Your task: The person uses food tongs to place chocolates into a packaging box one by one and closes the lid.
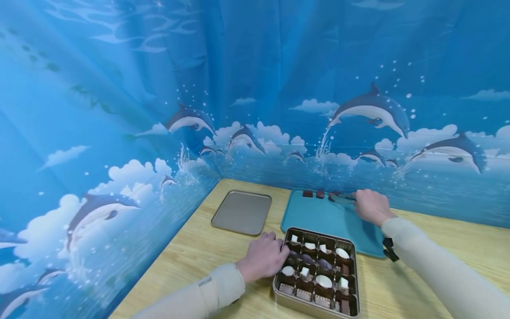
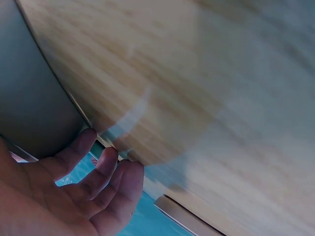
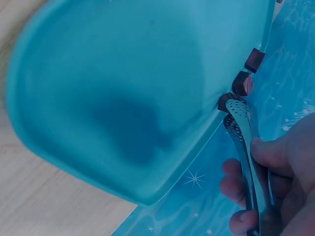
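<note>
My right hand [image 1: 373, 206] holds metal tongs [image 3: 243, 135] with perforated tips, thumb on one arm and fingers on the other. The tips are at a dark chocolate [image 3: 224, 102] on the far edge of the turquoise tray [image 1: 314, 217]; whether they grip it I cannot tell. Two more chocolates, one [image 3: 242, 83] nearest and another [image 3: 255, 60] beyond, lie in line beside it. My left hand [image 1: 264, 256] rests at the left side of a chocolate tin [image 1: 314, 306], thumb against its wall and fingers loosely bent. White, dark and wrapped pieces sit in the tin's divided compartments.
A flat metal lid [image 1: 242, 212] lies on the wooden table [image 1: 195, 248], left of the turquoise tray. The tin stands close to the tray's near edge. A blue dolphin-print curtain [image 1: 255, 88] hangs behind the table and along its left side.
</note>
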`<state>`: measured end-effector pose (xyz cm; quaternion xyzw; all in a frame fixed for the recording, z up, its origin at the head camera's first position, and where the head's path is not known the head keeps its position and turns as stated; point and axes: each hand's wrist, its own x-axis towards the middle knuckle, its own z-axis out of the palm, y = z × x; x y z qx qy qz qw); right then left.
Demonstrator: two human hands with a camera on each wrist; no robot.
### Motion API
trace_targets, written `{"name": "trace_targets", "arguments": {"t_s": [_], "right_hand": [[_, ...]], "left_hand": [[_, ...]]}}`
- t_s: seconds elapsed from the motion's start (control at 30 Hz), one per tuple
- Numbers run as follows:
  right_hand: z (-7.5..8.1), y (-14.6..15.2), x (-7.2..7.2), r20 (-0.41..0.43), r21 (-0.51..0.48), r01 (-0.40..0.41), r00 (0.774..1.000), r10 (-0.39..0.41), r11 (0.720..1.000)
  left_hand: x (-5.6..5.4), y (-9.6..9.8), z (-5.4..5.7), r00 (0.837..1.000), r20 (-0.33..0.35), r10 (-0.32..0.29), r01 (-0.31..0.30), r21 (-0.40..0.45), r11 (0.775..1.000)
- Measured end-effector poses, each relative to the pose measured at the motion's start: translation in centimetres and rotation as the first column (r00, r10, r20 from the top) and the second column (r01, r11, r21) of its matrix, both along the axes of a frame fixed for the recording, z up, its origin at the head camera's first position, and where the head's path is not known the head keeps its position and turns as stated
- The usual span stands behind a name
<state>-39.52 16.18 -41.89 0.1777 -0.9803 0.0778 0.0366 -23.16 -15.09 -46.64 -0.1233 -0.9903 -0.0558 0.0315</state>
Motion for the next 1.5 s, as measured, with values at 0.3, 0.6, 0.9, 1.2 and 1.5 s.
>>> {"name": "trace_targets", "arguments": {"t_s": [0.3,0.6,0.9,1.2,1.5], "right_hand": [[1.1,0.8,2.1,0.033,-0.009,-0.014,0.999,0.014,1.0],[1.8,0.4,3.5,0.137,0.006,-0.062,0.989,0.06,0.998],[1.1,0.2,3.8,0.122,-0.011,-0.043,0.991,0.044,0.999],[3.7,0.5,6.1,0.137,-0.069,-0.092,0.985,0.1,0.993],[7.0,0.6,10.6,0.158,-0.106,-0.216,0.96,0.231,0.971]], "left_hand": [[0.0,0.1,-0.1,1.0,-0.007,-0.014,0.014,-0.002,1.0],[0.1,0.0,0.1,1.0,-0.004,-0.01,0.009,-0.009,1.0],[0.1,0.0,-0.2,0.997,-0.039,-0.06,0.058,-0.057,0.997],[0.0,-0.3,-0.3,0.991,-0.082,-0.104,0.095,-0.1,0.99],[-0.2,-0.2,-0.1,0.998,-0.036,-0.061,0.059,-0.052,0.997]]}}
